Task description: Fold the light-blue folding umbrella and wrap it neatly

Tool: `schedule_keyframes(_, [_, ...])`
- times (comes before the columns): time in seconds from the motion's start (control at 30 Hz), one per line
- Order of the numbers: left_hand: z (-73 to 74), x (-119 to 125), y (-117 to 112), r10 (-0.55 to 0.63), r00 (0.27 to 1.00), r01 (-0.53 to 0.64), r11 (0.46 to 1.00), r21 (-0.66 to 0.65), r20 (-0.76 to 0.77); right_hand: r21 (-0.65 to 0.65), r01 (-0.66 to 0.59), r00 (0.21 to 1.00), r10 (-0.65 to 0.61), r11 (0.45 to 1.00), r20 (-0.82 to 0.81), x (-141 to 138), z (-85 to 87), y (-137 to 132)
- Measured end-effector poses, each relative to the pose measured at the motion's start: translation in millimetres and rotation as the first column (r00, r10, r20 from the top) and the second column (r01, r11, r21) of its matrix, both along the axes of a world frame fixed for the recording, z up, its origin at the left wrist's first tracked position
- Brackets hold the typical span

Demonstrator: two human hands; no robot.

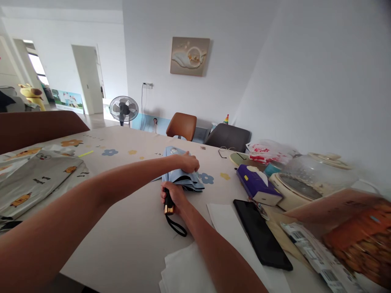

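Observation:
A light blue folding umbrella [173, 176] lies over the table, its cloth gathered in loose folds with a dark underside showing at the right. My right hand [175, 194] is wrapped around its black handle [167, 198], which ends in a gold-coloured band and a black wrist strap [177, 226]. Crossing over from the left, my left hand [190, 162] is on the folded cloth beyond the handle. Its fingers are curled in against the fabric, and the fingertips are partly hidden.
Right of the umbrella are a black phone [262, 234], a purple tissue box [258, 185], a glass-lidded appliance [317, 175] and food packaging [360, 240]. White tissues [186, 270] lie near the front edge. A printed grey cloth [42, 179] lies left. Chairs [181, 126] and a fan [124, 109] stand beyond.

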State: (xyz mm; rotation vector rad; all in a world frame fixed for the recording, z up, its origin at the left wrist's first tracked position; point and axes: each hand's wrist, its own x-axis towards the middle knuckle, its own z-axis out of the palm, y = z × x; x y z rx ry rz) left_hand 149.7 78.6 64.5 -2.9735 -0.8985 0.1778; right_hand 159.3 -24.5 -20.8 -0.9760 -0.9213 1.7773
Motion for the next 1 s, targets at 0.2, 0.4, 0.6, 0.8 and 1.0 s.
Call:
schedule_keyframes(0.2, [14.1, -8, 6, -0.051, 0.991, 0.033, 0.989, 0.143, 0.125, -0.027, 0.016, 1.0, -0.016, 1.0, -0.014, -1, 5.6, -2])
schedule_keyframes(0.4, [51.7, -53, -5, -0.137, 0.873, -0.038, 0.938, 0.344, 0.469, -0.033, 0.009, 0.999, -0.011, 0.999, -0.05, 1, 4.6, 0])
schedule_keyframes(0.6, [38.3, -133, -16, 0.015, 0.726, -0.269, 0.926, 0.264, 0.687, -0.049, 0.025, 0.996, -0.029, 0.998, -0.085, 3, 3.7, 3])
schedule_keyframes(0.8, [-33.1, -204, -22, 0.173, 0.542, -0.308, 0.951, 0.003, 0.823, -0.068, 0.046, 0.992, -0.054, 0.997, -0.116, 3, 4.5, 4])
schedule_keyframes(1.0, [-82.0, -219, -20, 0.215, 0.488, -0.223, 0.968, -0.117, 0.846, -0.078, -0.017, 0.981, 0.001, 0.997, -0.193, 6, 0.7, 6])
